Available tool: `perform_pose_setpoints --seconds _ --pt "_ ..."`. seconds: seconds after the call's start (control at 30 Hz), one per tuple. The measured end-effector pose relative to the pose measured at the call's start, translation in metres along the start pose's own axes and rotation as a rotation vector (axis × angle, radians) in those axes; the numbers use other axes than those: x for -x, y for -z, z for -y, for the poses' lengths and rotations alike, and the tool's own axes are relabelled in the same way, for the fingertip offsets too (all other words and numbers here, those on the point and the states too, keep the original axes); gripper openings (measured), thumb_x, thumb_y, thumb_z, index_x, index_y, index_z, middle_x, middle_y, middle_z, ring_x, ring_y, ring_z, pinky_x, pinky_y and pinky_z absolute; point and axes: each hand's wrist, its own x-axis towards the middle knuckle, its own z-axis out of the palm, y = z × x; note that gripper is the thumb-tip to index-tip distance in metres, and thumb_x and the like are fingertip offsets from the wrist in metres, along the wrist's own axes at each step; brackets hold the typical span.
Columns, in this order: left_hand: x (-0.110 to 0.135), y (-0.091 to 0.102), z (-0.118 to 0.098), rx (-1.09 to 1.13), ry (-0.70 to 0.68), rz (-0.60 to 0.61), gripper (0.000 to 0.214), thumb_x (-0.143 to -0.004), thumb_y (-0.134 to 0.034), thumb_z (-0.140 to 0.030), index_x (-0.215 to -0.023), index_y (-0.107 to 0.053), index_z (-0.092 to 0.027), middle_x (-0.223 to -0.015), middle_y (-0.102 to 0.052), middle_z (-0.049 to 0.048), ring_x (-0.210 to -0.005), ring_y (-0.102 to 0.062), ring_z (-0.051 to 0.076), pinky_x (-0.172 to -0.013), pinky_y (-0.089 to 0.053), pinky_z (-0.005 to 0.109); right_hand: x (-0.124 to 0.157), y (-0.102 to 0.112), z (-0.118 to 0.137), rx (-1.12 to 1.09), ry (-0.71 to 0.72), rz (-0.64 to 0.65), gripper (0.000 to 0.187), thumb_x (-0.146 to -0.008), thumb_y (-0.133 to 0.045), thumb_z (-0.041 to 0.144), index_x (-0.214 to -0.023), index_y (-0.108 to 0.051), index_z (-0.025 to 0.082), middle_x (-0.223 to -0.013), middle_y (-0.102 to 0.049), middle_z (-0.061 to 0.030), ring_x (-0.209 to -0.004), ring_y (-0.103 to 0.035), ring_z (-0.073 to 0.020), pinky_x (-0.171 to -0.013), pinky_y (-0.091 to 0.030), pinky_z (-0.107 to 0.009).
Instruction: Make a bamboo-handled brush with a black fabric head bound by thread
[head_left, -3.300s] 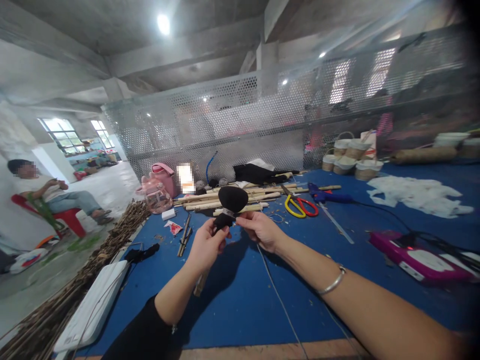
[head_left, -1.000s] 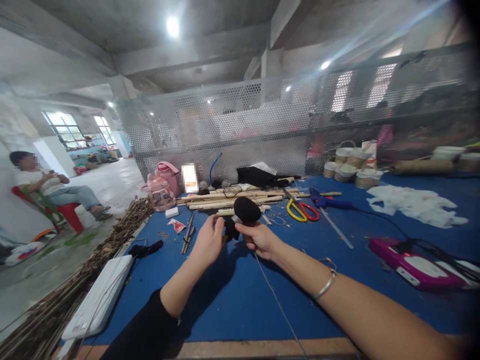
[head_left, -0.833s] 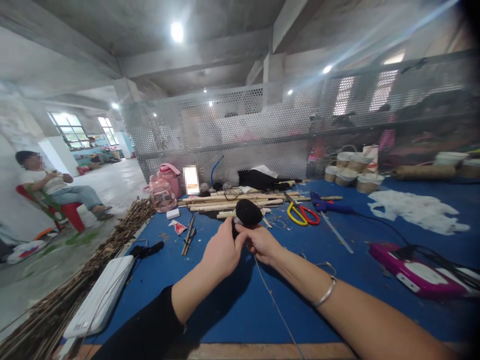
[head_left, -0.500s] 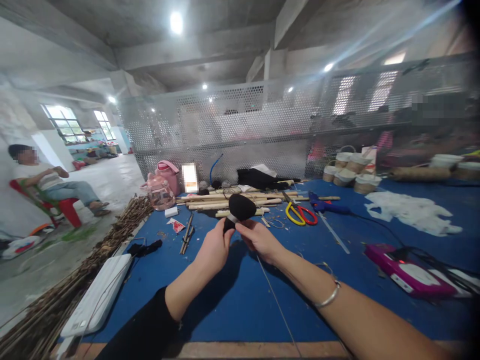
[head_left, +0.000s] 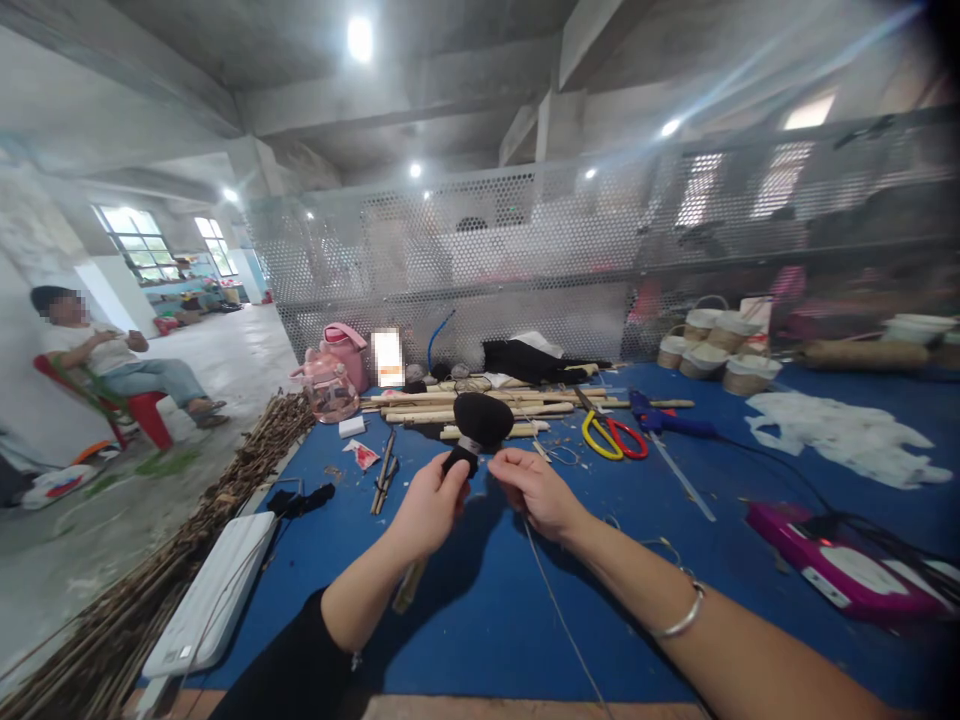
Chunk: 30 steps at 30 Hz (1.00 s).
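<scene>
Closed around the neck of a stick with a rounded black cloth head (head_left: 484, 418) is my left hand (head_left: 429, 508). A greyish band circles the neck just under the head, and the stick's pale wooden end (head_left: 409, 585) shows below my wrist. My right hand (head_left: 538, 490), just to the right, has its fingertips pinched on a thin grey cord (head_left: 556, 600). That cord hangs from the hand down over the table's front edge. Its stretch between the right fingers and the neck is too fine to make out.
Peeled sticks (head_left: 420, 411), scissors (head_left: 613, 437) and a blue glue gun (head_left: 667, 420) lie behind my hands. To the right are a magenta power strip (head_left: 844, 572) and white cloth (head_left: 847, 435). A white power bank (head_left: 214, 590) lies left. A person (head_left: 112, 360) sits beyond the dried stalks (head_left: 247, 450).
My right hand has drawn away from the neck to the right, with the cord. The left hand has turned a little, so the stick's lower end now shows. The view has shifted slightly.
</scene>
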Motion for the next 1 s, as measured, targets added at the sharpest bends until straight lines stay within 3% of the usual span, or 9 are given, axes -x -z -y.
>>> perform_pose_setpoints --seconds 0.13,0.3,0.5,0.53,0.6,0.67,0.73,0.8,1.0 --pt "0.004 0.002 -0.004 0.245 0.138 0.184 0.039 -0.078 -0.050 -0.057 -0.081 -0.036 -0.021 -0.059 -0.037 -0.0089 -0.039 -0.025 0.002 -0.037 -0.015 0.014 -0.005 0.005 0.000 -0.085 -0.048 0.038 0.037 -0.057 -0.073 0.044 -0.058 -0.047 0.018 -0.040 -0.030 0.0100 -0.035 -0.018 -0.0034 -0.036 -0.009 -0.022" --pt "0.008 0.007 -0.006 0.459 0.268 0.341 0.036 -0.079 -0.052 -0.054 -0.082 -0.036 -0.021 -0.057 -0.037 -0.0086 -0.038 -0.021 0.001 -0.037 -0.015 0.013 -0.009 0.011 -0.001 -0.145 -0.110 0.071 0.040 -0.048 -0.082 0.037 -0.060 -0.049 0.018 -0.039 -0.032 0.0113 -0.032 -0.016 -0.0017 -0.036 -0.007 -0.022" --pt "-0.001 0.011 0.005 0.605 0.557 0.662 0.041 -0.085 -0.036 -0.054 -0.079 -0.048 -0.015 -0.050 -0.028 -0.0078 -0.034 -0.016 0.002 -0.033 -0.013 0.015 -0.007 0.021 -0.012 -0.204 -0.211 0.239 0.043 -0.047 -0.083 0.042 -0.067 -0.056 0.016 -0.039 -0.032 0.0111 -0.032 -0.019 -0.0014 -0.035 -0.008 -0.020" --pt "-0.003 0.010 0.007 0.567 0.568 0.633 0.044 -0.086 -0.033 -0.055 -0.081 -0.050 -0.014 -0.051 -0.031 -0.0069 -0.034 -0.021 0.003 -0.033 -0.017 0.015 -0.008 0.021 -0.014 -0.195 -0.209 0.245 0.043 -0.049 -0.082 0.044 -0.066 -0.055 0.016 -0.039 -0.031 0.0111 -0.032 -0.018 -0.0015 -0.035 -0.009 -0.020" --pt "-0.006 0.007 0.010 0.398 0.469 0.400 0.046 -0.086 -0.031 -0.056 -0.087 -0.051 -0.014 -0.057 -0.043 -0.0032 -0.039 -0.037 0.007 -0.036 -0.028 0.018 -0.009 0.020 -0.016 -0.164 -0.185 0.223 0.042 -0.052 -0.080 0.045 -0.066 -0.054 0.016 -0.039 -0.030 0.0115 -0.033 -0.016 -0.0016 -0.034 -0.009 -0.020" --pt "-0.005 0.003 0.010 0.145 0.222 0.063 0.044 -0.086 -0.034 -0.053 -0.102 -0.050 -0.015 -0.070 -0.054 0.0013 -0.051 -0.050 0.011 -0.046 -0.039 0.022 -0.010 0.017 -0.015 -0.140 -0.174 0.194 0.042 -0.056 -0.079 0.045 -0.072 -0.054 0.016 -0.040 -0.030 0.0120 -0.034 -0.014 -0.0016 -0.033 -0.008 -0.020" --pt "0.000 -0.001 0.010 -0.086 -0.014 -0.151 0.042 -0.087 -0.038 -0.049 -0.115 -0.046 -0.018 -0.084 -0.060 0.0046 -0.063 -0.055 0.013 -0.058 -0.044 0.025 -0.009 0.013 -0.014 -0.132 -0.175 0.167 0.042 -0.058 -0.077 0.047 -0.075 -0.054 0.016 -0.040 -0.028 0.0128 -0.034 -0.013 -0.0018 -0.033 -0.007 -0.020" --pt "0.008 -0.006 0.009 -0.243 -0.110 -0.165 0.045 -0.087 -0.039 -0.048 -0.121 -0.045 -0.020 -0.096 -0.063 0.0077 -0.074 -0.057 0.016 -0.068 -0.044 0.028 -0.007 0.009 -0.014 -0.131 -0.173 0.147 0.043 -0.059 -0.076 0.049 -0.076 -0.054 0.016 -0.040 -0.027 0.0128 -0.033 -0.013 -0.0020 -0.034 -0.006 -0.020" --pt "0.019 -0.017 0.013 -0.380 -0.108 -0.099 0.049 -0.085 -0.047 -0.042 -0.127 -0.043 -0.017 -0.117 -0.060 0.0119 -0.103 -0.056 0.023 -0.087 -0.040 0.033 -0.002 0.004 -0.015 -0.141 -0.188 0.102 0.046 -0.061 -0.074 0.051 -0.081 -0.057 0.013 -0.045 -0.036 0.0093 -0.036 -0.015 -0.0016 -0.036 -0.005 -0.022"
